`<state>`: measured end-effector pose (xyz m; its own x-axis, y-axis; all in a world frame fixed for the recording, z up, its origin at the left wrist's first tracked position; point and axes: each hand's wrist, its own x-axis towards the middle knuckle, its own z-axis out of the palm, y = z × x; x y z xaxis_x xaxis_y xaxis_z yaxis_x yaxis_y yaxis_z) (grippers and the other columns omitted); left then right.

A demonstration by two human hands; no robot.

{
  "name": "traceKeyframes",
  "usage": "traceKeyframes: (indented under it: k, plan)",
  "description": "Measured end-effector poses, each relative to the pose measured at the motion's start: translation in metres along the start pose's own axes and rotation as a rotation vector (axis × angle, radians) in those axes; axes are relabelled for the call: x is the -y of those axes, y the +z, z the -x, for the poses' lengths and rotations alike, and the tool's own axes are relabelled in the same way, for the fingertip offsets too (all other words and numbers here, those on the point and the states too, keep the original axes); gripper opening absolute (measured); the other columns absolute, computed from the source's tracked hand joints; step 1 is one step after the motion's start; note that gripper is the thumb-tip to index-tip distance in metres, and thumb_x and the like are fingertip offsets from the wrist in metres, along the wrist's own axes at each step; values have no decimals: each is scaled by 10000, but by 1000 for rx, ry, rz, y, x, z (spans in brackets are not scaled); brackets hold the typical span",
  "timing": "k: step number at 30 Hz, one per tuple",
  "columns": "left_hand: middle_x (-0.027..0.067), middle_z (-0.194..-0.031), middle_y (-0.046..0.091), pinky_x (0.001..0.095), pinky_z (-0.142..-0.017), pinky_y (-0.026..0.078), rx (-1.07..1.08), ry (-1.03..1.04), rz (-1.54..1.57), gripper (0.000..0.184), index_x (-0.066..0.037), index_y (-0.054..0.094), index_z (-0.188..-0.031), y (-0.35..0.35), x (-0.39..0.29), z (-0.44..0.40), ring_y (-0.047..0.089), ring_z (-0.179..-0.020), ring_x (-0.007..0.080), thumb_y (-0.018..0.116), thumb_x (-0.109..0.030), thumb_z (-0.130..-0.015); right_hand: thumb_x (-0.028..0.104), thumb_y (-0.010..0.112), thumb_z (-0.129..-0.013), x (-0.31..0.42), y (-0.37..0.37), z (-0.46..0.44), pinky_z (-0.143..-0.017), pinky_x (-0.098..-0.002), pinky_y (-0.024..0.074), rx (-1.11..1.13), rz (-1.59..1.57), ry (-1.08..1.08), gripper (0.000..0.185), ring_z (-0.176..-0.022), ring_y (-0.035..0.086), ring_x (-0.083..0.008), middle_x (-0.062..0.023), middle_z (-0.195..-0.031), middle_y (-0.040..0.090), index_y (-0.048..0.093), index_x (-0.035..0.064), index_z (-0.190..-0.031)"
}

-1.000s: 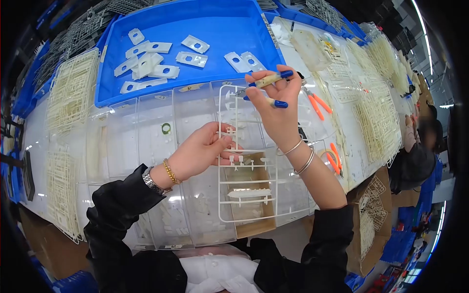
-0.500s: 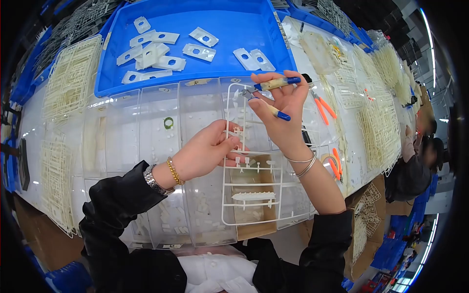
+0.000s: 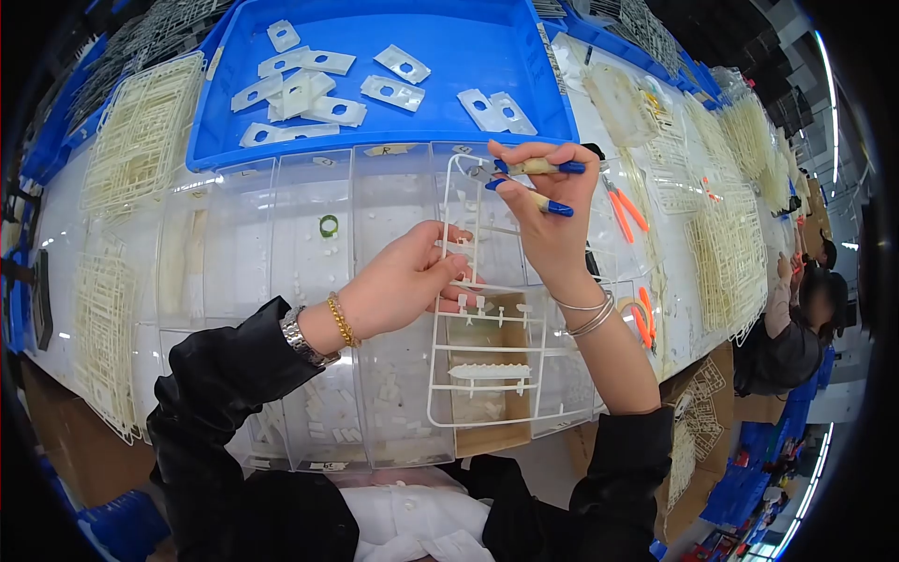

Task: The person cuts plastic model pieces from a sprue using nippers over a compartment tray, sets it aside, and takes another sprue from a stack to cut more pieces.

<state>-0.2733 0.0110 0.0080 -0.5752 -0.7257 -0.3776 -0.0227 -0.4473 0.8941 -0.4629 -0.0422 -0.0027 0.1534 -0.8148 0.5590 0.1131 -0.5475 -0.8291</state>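
My left hand [image 3: 398, 284] is closed on a white plastic sprue frame [image 3: 489, 372], its fingers gripping a bar left of centre. Small moulded parts hang from the bars, and a long ribbed piece sits low in the frame. In my right hand [image 3: 554, 229] is a pair of nippers [image 3: 540, 168] with cream handles and blue ends. Its jaws lie at the upper part of the frame, close to the top bar; whether they touch plastic I cannot tell. Beneath the frame are clear plastic bins [image 3: 391, 356], some with small white pieces inside.
A blue tray [image 3: 375, 150] holding several white plates with holes stands at the back. Sprue stacks [image 3: 145, 131] line the left, with another stack [image 3: 726, 262] at the right. Orange-handled cutters [image 3: 622, 214] and a green ring [image 3: 328, 226] lie nearby. A co-worker [image 3: 787, 328] sits at far right.
The nippers' handles have come closer together, and my right hand has tilted slightly. My left hand keeps its hold on the sprue frame. The whole view has shifted a little.
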Motion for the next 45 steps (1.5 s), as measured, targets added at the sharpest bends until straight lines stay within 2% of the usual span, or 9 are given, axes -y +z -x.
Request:
traceKeyframes:
  k: [4, 9, 13, 16, 21, 24, 28, 40, 45]
  plan:
    - [118, -1059, 636, 265, -759, 549, -26, -12, 25, 436, -65, 237, -1373, 2, -2, 1, 664, -924, 174, 436, -182, -1003, -68, 707, -770, 8, 5, 0, -878, -325, 534, -37, 53, 46, 640, -1135, 551, -256, -138, -1114, 503, 257, 65, -1206]
    - [119, -1059, 635, 261, -755, 550, -13, 5, 38, 433, -76, 254, -1379, 2, -4, 2, 665, -906, 165, 441, -179, -1002, -25, 695, -799, 27, 3, -8, -868, -327, 528, -104, 79, 50, 688, -1135, 549, -253, -153, -1120, 503, 213, 30, -1286]
    - [122, -1065, 636, 254, -747, 551, 2, 9, 36, 434, -83, 264, -1381, 6, -15, 4, 667, -901, 160, 449, -175, -999, 94, 636, -887, 77, -14, -20, -822, -293, 526, -191, 54, 140, 604, -1087, 589, -257, -163, -1122, 518, 217, -6, -1312]
    - [128, -1069, 635, 249, -742, 551, 66, 53, 18, 460, -83, 246, -1400, 23, -33, -7, 667, -901, 157, 451, -175, -999, 127, 639, -893, 115, -36, -26, -784, -276, 528, -232, 101, 157, 598, -1064, 608, -250, -148, -1095, 543, 232, -17, -1307]
    - [151, -1062, 628, 270, -744, 561, 115, 83, -43, 583, -93, 114, -1459, 58, -22, -54, 668, -886, 170, 457, -158, -993, 68, 661, -862, 93, -62, -12, -776, -258, 513, -267, 248, 158, 584, -932, 605, -168, -124, -1045, 558, 254, -24, -1271]
    - [163, -1059, 625, 285, -748, 566, 102, 64, -43, 665, -109, 7, -1479, 62, -11, -70, 669, -875, 179, 456, -138, -989, 37, 643, -865, 57, -71, 13, -847, -290, 500, -306, 185, 151, 585, -1038, 575, -190, -138, -1077, 530, 231, -24, -1275]
    - [168, -1062, 625, 291, -753, 568, 142, 67, -49, 724, -126, -75, -1482, 57, -9, -71, 670, -869, 181, 452, -121, -986, 14, 629, -864, 46, -76, 30, -860, -300, 505, -336, 82, 169, 592, -1067, 571, -208, -139, -1091, 522, 217, -6, -1288]
    - [149, -1076, 638, 281, -773, 563, 133, 63, -84, 672, -171, -17, -1498, 60, -16, -67, 667, -923, 174, 427, -122, -995, -9, 719, -782, 45, -73, 35, -932, -342, 482, -163, 157, 145, 739, -1147, 517, -199, -120, -1189, 486, 215, 60, -1318]
    - [151, -1049, 619, 286, -742, 573, 127, 91, -68, 671, -176, 0, -1495, 59, -13, -68, 676, -883, 195, 421, -62, -985, -14, 736, -767, 47, -73, 36, -934, -358, 480, -107, 171, 90, 735, -1184, 497, -204, -113, -1204, 481, 233, 77, -1295]
